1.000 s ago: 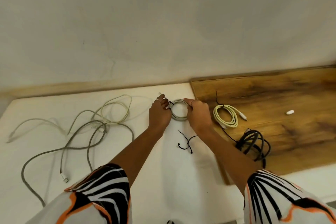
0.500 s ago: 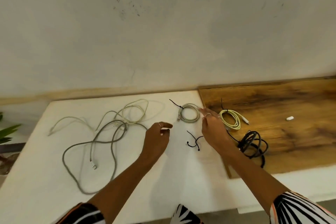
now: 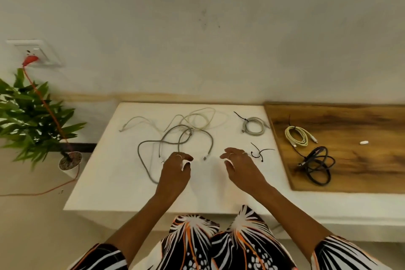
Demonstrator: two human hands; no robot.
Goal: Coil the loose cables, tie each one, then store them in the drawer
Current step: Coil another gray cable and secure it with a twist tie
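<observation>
Loose grey cable [image 3: 175, 138] sprawls across the white table [image 3: 105, 182], just beyond your left hand [image 3: 176, 170]. Both hands hover palms down, fingers loosely curled, holding nothing (your right hand [image 3: 240, 165] beside the black ties [image 3: 259, 152]).

Tied grey coil [image 3: 253, 126] on white table, loose grey cables [image 3: 175, 138] left

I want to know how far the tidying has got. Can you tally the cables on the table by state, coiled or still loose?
Coiled cables: 3 (grey coil, yellow coil, black coil)
Loose cables: 2 (grey cable, cream cable)
Total: 5
</observation>
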